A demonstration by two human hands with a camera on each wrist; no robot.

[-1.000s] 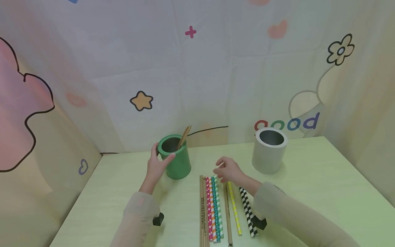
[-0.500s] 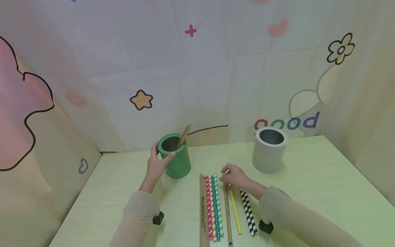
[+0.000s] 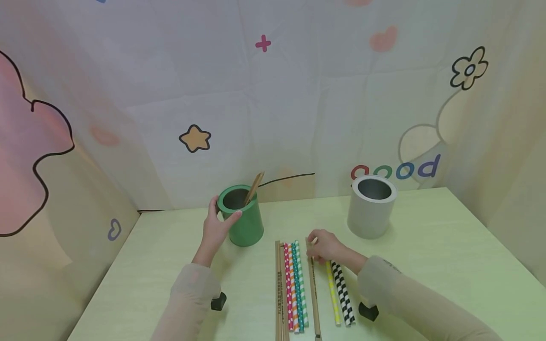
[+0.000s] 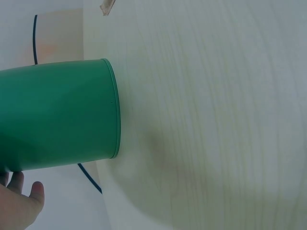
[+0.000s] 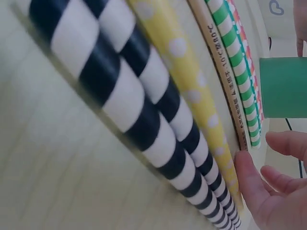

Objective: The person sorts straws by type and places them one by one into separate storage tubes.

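My left hand grips the green cup on its left side, thumb at the front of the rim. Brown sticks lean out of that cup. In the left wrist view the green cup shows side-on, with my fingers at its wall. My right hand pinches the far end of a slim brown stick with printed lettering. The right wrist view shows the thumb of my right hand covering the end of that brown stick. A yellow dotted straw lies just right of it.
Black-and-white checked straws lie beside the yellow one. To the left is a row of brown sticks and pink, orange, teal and green patterned straws. A white cup stands at the back right, before a printed cloth backdrop.
My right hand has moved right and down onto the brown stick, whose far end has shifted slightly left. The yellow straw has shifted right against the checked ones. My left hand stays put.
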